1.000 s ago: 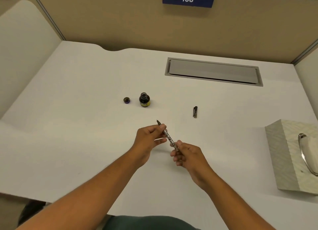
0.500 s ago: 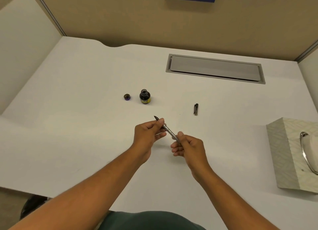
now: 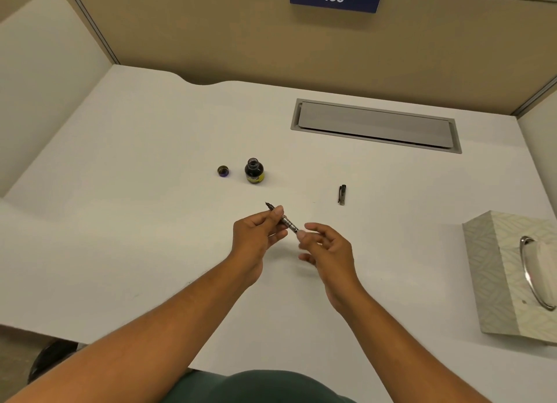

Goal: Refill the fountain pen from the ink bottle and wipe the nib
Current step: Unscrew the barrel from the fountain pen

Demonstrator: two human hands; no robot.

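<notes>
One fountain pen (image 3: 284, 220), uncapped and with its barrel off, held above the white tabletop (image 3: 150, 222), nib pointing away and to the left, toward the ink bottle. Left hand (image 3: 256, 237): grip clenched on the pen's front section between thumb and fingers. Right hand (image 3: 327, 250): grip released, fingers loosely spread, one fingertip just beside the pen's rear end; contact cannot be told.
One ink bottle (image 3: 254, 171), open, upright on the tabletop beyond the hands.
One bottle cap (image 3: 223, 171), lying just left of the bottle, apart from it.
One pen cap (image 3: 342, 194), dark with clip, lying to the right of the bottle, well apart.
One tissue box (image 3: 494, 270), patterned, at the right edge of the tabletop.
</notes>
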